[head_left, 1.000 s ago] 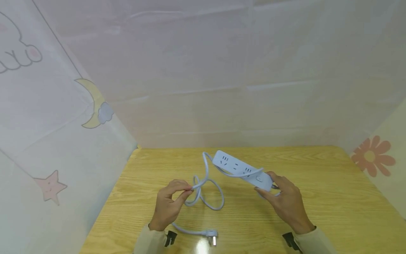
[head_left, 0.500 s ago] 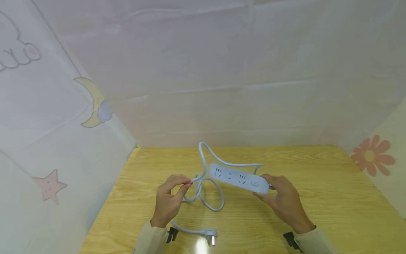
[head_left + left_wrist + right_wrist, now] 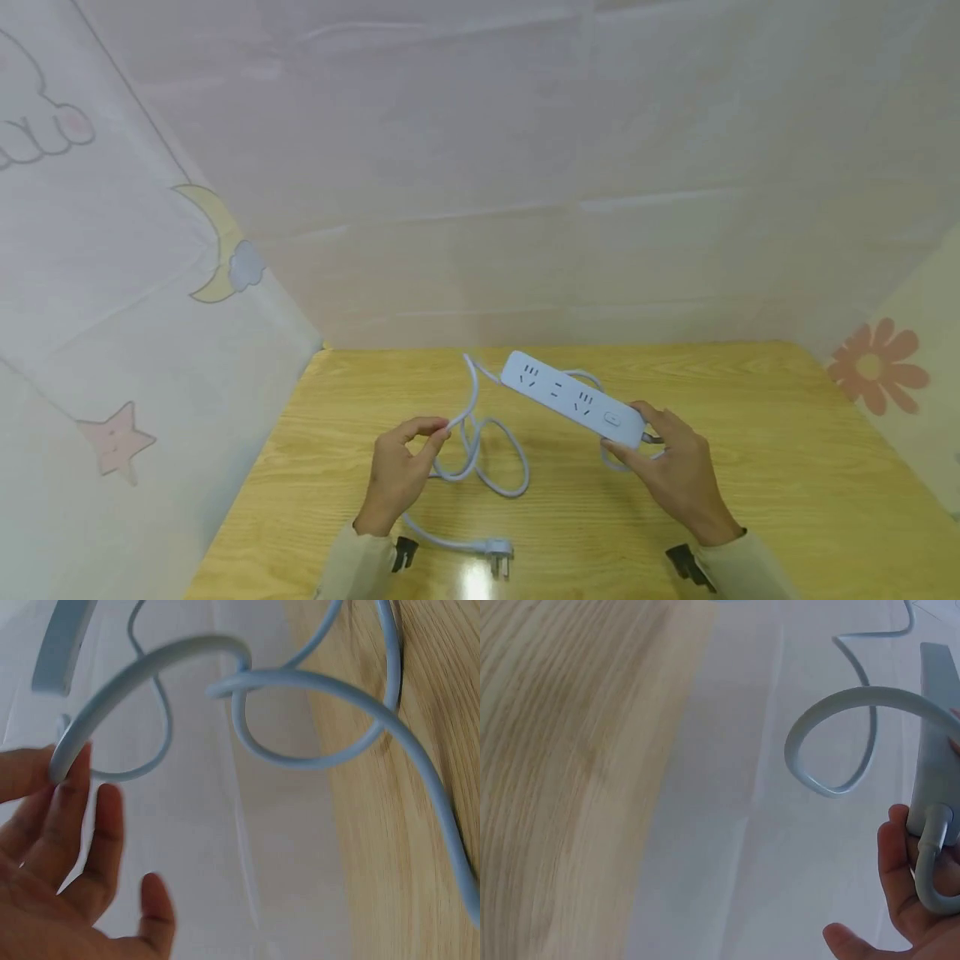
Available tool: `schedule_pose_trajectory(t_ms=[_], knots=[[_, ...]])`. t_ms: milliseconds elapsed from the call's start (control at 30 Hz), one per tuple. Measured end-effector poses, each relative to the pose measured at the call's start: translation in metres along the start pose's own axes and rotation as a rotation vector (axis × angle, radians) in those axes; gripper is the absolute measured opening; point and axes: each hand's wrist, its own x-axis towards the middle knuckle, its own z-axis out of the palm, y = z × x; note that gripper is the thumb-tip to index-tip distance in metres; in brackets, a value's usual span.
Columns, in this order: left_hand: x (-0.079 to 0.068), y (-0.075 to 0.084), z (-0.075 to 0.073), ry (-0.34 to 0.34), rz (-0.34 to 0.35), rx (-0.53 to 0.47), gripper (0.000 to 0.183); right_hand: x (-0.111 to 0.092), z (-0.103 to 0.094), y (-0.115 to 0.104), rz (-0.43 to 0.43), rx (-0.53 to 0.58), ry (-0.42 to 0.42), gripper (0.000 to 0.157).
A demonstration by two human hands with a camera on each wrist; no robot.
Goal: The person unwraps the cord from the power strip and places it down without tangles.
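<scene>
A white power strip (image 3: 573,398) is held up above the table at a slant, its sockets and switch facing the head camera. My right hand (image 3: 675,468) grips its right end between thumb and fingers. In the right wrist view the cord (image 3: 933,847) leaves the strip's end beside my fingers (image 3: 895,855) and bends into a loop. My left hand (image 3: 401,471) pinches the cord (image 3: 472,392) between thumb and fingertips, the other fingers spread apart. Below that hand the cord lies in loops on the wood, and its plug (image 3: 498,550) rests near the front, prongs toward me.
The wooden table (image 3: 750,483) reaches back to a pale fabric backdrop (image 3: 465,167). More fabric hangs at the left with a printed moon (image 3: 213,242) and star (image 3: 118,440), and at the right with a printed flower (image 3: 873,367).
The power strip levelled out, then its left end tilted up again. Its upper stretch of cord swung from in front of the strip to behind it. Both hands keep their hold.
</scene>
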Motion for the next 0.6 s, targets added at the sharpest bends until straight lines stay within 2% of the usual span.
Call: schedule_pose_trajectory(t_ms=[133,233,467,600], knots=[[-0.004,-0.001,-0.004,-0.143,-0.094,0.077,0.017,0.0,0.002,0.0,0.064,0.008,-0.006,0.058],[-0.006,-0.001,-0.006,-0.247,-0.143,0.099,0.023,0.0,0.003,-0.001,0.099,0.02,-0.013,0.057],[-0.012,0.0,-0.006,-0.441,-0.14,0.105,0.041,0.004,0.005,-0.001,0.159,0.0,-0.023,0.052],[-0.014,0.003,-0.007,-0.517,-0.137,0.124,0.051,0.007,0.006,0.002,0.218,-0.01,-0.048,0.05]])
